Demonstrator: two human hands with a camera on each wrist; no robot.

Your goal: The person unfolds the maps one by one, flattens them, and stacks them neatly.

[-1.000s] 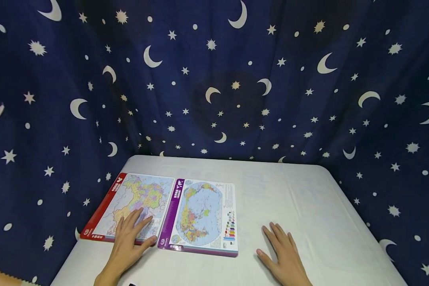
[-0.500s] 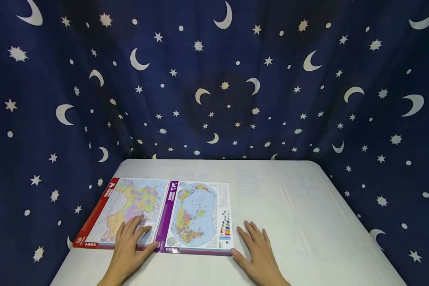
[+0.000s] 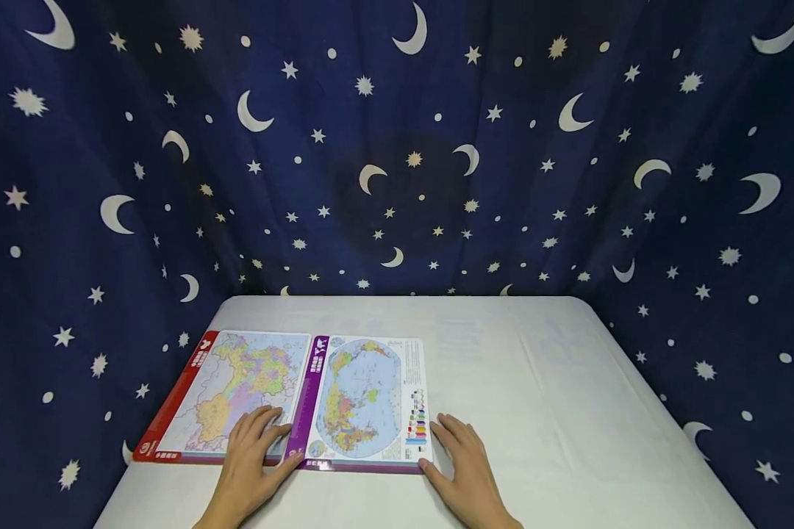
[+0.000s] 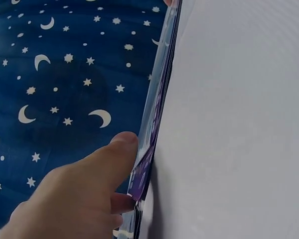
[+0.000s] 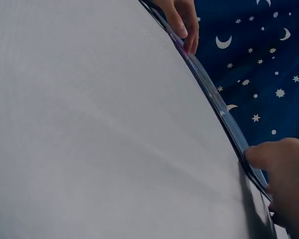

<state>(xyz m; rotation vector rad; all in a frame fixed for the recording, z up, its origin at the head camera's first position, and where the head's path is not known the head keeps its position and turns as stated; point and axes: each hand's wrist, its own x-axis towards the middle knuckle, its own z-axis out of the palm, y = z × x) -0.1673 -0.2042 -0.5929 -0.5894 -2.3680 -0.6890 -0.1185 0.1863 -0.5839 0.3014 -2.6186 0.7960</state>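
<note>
Two map boards: a glossy, rectangular world map [image 3: 359, 400] with a purple left border is laid flat on the white-covered table [image 3: 516, 411]; a glossy, red-bordered map board [image 3: 258, 371] is placed just left of it.
Left hand [image 3: 248, 463]: thumb rested at the world map's near left corner, relaxed fingers spread beyond its purple border onto the red-bordered map board; no closed grip is shown.
Right hand [image 3: 466, 466]: thumb set at the world map's near right corner, fingers loosely bent beside its right edge; nothing is seen clasped.
Likely handling: light, fairly stiff, probably slippery on top; the edge looks layered, so sheets might slide apart.
Best hold: thumbs pressed above and fingers slipped beneath both near corners, so that sagging is limited.
</note>
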